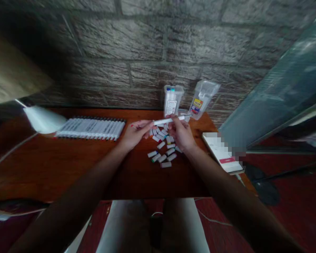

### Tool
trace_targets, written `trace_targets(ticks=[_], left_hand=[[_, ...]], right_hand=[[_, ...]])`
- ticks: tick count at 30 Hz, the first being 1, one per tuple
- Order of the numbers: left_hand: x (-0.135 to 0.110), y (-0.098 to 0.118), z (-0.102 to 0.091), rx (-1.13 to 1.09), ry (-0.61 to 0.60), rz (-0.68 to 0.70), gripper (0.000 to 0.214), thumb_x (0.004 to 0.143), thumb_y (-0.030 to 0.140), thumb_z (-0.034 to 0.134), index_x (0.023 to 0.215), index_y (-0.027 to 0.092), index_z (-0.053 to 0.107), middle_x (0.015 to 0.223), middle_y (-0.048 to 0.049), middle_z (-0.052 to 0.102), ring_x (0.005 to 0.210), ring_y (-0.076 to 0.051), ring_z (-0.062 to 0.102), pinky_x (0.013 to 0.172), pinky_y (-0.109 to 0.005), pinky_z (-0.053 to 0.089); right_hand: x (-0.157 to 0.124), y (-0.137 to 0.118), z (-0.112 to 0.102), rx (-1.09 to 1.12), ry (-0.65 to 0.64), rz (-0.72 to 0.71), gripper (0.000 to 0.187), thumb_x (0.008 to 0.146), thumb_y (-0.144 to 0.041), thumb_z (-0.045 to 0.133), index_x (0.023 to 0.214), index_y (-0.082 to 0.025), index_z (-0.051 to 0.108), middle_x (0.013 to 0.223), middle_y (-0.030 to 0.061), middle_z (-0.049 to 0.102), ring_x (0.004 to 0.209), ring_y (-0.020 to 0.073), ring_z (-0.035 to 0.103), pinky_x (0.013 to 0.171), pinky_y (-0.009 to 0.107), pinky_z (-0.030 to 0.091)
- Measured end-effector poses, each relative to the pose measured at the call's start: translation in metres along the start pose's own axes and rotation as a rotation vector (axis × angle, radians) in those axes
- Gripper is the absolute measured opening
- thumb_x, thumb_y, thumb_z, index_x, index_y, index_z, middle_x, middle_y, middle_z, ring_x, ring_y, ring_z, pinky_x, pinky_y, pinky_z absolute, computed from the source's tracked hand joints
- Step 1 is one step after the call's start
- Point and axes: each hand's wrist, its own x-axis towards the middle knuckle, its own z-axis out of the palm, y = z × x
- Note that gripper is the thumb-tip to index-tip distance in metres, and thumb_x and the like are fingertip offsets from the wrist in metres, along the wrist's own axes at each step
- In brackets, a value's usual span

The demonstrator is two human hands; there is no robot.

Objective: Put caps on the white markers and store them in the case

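Above the wooden table, a white marker (162, 121) lies nearly level between my two hands. My left hand (137, 133) pinches its left end between thumb and fingers. My right hand (183, 134) grips it further right, where a narrow tip points away to the right. Beneath and between the hands, several loose marker caps (161, 145) are scattered, white with coloured ends. To the left, several white markers (92, 128) lie side by side in a neat row. Part of the cap pile is hidden by my right hand.
Against the stone wall stands a clear plastic case (173, 102) with a few markers inside. Beside it a second clear case (201, 100) leans, bearing a yellow label. A phone-like device (221, 151) with a cable lies at the right edge. A lamp (43, 119) stands left.
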Motion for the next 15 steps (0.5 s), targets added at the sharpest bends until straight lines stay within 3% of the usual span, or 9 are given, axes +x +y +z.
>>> trace_targets(ticks=[9,15], left_hand=[[0.004,-0.009,-0.005,-0.136,0.002,-0.014,0.035,0.077,0.044,0.080,0.099,0.017,0.077,0.082,-0.0059,0.077,0.048,-0.006,0.048,0.046,-0.020,0.035],[0.003,-0.008,-0.006,-0.184,0.015,-0.037,0.034,0.069,0.038,0.086,0.097,0.020,0.079,0.079,-0.0034,0.075,0.049,-0.005,0.049,0.046,-0.019,0.035]], right_hand=[[-0.001,-0.004,0.001,-0.076,0.062,-0.074,0.048,0.070,-0.065,0.077,0.083,-0.019,0.073,0.059,-0.0032,0.053,0.047,0.0070,0.029,0.042,0.027,0.024],[0.000,-0.003,-0.002,-0.138,0.093,-0.034,0.047,0.069,-0.062,0.078,0.062,-0.019,0.063,0.048,-0.0054,0.040,0.045,0.0074,0.025,0.044,0.028,0.021]])
